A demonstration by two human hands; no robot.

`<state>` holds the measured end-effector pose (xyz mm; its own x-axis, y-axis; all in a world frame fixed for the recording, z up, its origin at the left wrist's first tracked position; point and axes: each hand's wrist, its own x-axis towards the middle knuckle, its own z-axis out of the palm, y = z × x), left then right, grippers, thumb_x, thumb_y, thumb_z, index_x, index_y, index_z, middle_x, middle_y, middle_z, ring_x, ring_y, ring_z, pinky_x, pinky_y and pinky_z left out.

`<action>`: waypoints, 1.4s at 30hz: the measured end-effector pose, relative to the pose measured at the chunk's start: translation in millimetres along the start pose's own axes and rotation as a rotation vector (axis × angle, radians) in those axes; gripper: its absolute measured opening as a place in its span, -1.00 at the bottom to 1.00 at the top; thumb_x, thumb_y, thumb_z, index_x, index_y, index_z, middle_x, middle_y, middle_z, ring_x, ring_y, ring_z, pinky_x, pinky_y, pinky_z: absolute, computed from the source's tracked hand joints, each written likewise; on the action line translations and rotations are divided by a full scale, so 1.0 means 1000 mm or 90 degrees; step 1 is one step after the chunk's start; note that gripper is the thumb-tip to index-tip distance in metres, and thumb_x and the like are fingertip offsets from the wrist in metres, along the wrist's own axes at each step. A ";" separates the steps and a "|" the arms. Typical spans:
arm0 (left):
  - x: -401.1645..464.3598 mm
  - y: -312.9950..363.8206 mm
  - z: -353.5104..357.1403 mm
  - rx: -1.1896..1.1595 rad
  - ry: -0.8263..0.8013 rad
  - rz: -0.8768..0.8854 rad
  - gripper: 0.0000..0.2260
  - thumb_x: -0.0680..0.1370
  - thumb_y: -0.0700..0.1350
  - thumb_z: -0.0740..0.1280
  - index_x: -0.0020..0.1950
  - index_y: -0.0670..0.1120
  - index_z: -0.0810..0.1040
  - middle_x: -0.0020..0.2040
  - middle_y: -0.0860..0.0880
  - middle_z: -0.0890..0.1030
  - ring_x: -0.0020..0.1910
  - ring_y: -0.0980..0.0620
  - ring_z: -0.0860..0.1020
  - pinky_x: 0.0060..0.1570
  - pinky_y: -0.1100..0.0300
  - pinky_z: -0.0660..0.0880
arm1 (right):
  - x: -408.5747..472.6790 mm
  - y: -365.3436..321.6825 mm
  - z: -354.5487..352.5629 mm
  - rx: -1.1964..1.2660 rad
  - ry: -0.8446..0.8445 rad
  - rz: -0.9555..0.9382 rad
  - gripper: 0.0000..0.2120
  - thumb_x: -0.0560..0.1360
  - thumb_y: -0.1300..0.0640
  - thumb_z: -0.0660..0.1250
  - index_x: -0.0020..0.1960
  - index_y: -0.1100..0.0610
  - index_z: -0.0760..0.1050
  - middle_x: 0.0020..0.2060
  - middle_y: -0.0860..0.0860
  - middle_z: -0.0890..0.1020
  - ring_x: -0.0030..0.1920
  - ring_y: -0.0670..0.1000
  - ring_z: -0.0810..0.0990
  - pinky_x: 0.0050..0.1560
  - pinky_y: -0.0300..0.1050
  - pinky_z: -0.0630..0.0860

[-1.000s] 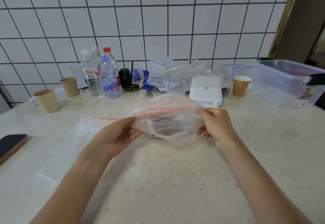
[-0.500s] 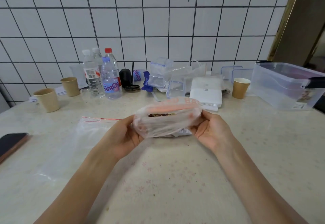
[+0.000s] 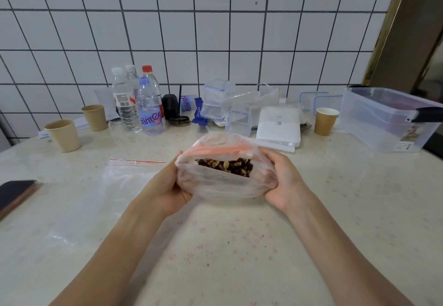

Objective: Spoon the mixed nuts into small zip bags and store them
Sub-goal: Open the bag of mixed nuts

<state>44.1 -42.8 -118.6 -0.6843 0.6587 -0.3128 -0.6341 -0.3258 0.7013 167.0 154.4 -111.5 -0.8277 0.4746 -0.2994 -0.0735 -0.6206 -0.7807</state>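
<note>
— Two hands were on one bag, yes? What did you see from your place?

— Yes. The left hand [image 3: 171, 185] and the right hand [image 3: 282, 181] both held the big zip bag [image 3: 220, 185] from its sides, just above the table [image 3: 215, 257]. The fingers of each hand were curled round the plastic, so the grip was closed on the bag, not loose.

— And the nuts?

— The mixed nuts [image 3: 227, 166] were inside this bag. Its mouth stood open toward the person, and I could see brown and dark pieces through the opening. The orange zip strip [image 3: 220, 149] was at the far edge of the mouth.

— Was a small bag near?

— One empty small zip bag [image 3: 127, 176] with a red line lay flat on the table, just left of the left hand. A dark phone [image 3: 16, 193] lay at the left edge. At the back near the tiled wall stood water bottles [image 3: 136, 106], three paper cups [image 3: 63, 135], and a big clear storage box [image 3: 388, 118] at the right.
</note>
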 end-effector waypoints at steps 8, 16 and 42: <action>-0.001 0.006 -0.010 0.123 0.027 0.018 -0.40 0.61 0.29 0.28 0.33 -0.21 0.62 0.11 -0.16 0.71 -0.03 -0.12 0.69 -0.02 0.06 0.65 | 0.002 -0.002 -0.001 -0.081 0.077 -0.048 -0.47 0.52 0.07 0.42 0.43 0.27 0.48 0.20 0.27 0.65 0.11 0.19 0.63 0.19 0.07 0.54; -0.006 0.000 -0.011 0.583 0.111 0.353 -0.65 0.40 -0.08 0.64 0.15 0.07 0.67 0.04 0.03 0.70 -0.06 0.00 0.70 -0.31 0.23 0.62 | -0.002 0.001 -0.013 -0.662 -0.013 -0.355 -0.32 0.28 -0.22 0.63 0.33 -0.24 0.47 0.32 -0.18 0.52 0.33 -0.14 0.44 0.14 -0.26 0.42; 0.020 -0.003 -0.007 0.132 0.047 -0.027 -0.76 0.69 -0.09 0.26 0.08 -0.20 0.67 -0.06 -0.15 0.74 -0.17 -0.07 0.74 -0.06 0.01 0.57 | 0.024 0.011 -0.004 -0.353 0.173 -0.108 -0.61 0.64 -0.14 0.28 -0.01 0.21 0.59 -0.26 0.01 0.59 -0.25 0.03 0.60 -0.20 -0.20 0.59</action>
<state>29.4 -33.6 -131.7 -0.6874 0.6154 -0.3857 -0.5809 -0.1471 0.8006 148.8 161.2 -129.4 -0.6545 0.7239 -0.2182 0.1678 -0.1423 -0.9755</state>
